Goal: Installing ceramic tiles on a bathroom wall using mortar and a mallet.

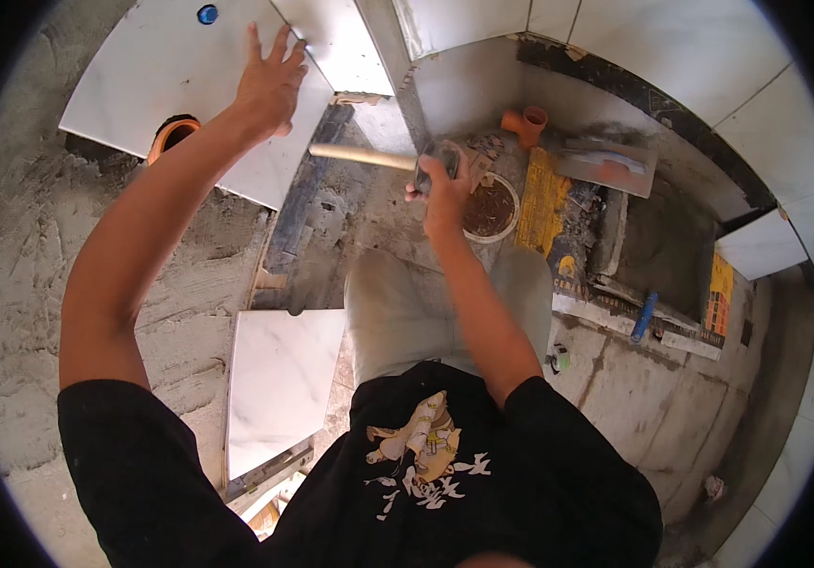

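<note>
Rough mortar (23, 256), left hand (269, 87) splayed on white tile (165, 71), right hand (447, 197) curled around apparent mallet (369, 156)

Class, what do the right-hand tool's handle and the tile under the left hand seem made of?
Handle: probably wood, matt, from its pale tan colour. Tile: likely glazed ceramic, smooth, from its white face and crisp edge; possibly stone.
</note>
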`<state>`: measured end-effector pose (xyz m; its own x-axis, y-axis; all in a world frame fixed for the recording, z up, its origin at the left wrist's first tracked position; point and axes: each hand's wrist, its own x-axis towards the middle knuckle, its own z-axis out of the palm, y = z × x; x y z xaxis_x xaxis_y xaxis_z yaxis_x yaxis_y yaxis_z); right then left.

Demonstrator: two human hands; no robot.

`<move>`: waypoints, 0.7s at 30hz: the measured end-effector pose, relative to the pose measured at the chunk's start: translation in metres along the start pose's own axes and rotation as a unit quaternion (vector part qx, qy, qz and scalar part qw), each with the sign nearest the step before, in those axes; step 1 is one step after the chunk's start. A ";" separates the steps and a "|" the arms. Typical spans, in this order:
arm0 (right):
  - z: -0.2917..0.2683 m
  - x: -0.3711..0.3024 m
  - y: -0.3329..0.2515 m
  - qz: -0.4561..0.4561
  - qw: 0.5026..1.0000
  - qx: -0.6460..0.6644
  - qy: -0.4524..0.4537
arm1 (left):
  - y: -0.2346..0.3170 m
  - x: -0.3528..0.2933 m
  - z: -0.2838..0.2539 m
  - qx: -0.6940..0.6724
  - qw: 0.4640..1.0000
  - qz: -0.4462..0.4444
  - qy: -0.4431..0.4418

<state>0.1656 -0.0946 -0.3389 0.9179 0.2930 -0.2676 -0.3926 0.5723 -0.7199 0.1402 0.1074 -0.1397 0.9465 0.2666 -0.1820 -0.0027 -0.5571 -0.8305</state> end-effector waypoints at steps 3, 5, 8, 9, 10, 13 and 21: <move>-0.055 0.010 0.033 0.066 0.997 -0.024 0.025 | -0.002 -0.001 0.002 -0.009 0.999 -0.003 0.040; -0.117 0.015 0.082 0.074 0.992 -0.084 0.051 | 0.003 -0.007 0.027 -0.032 0.996 -0.010 0.078; -0.157 0.008 0.123 0.130 0.976 -0.121 0.122 | 0.036 -0.038 0.042 -0.154 0.986 -0.011 0.057; -0.164 0.003 0.133 0.170 0.961 -0.128 0.175 | 0.053 -0.055 0.039 -0.180 0.983 -0.019 0.037; -0.179 0.003 0.150 0.168 0.959 -0.126 0.189 | 0.075 -0.072 0.043 -0.242 0.968 -0.024 0.059; -0.228 -0.002 0.180 0.228 0.877 -0.326 0.270 | 0.144 -0.116 0.035 -0.428 0.903 0.027 0.004; -0.206 -0.033 0.125 0.039 0.755 -0.654 0.024 | 0.330 -0.242 0.127 -0.621 0.761 0.007 -0.189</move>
<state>0.0980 -0.1910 -0.5518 0.9083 0.2416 -0.3416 -0.0802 -0.7007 -0.7089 -0.1308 -0.0412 -0.4368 0.7875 0.3311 -0.5198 0.5182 -0.8123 0.2676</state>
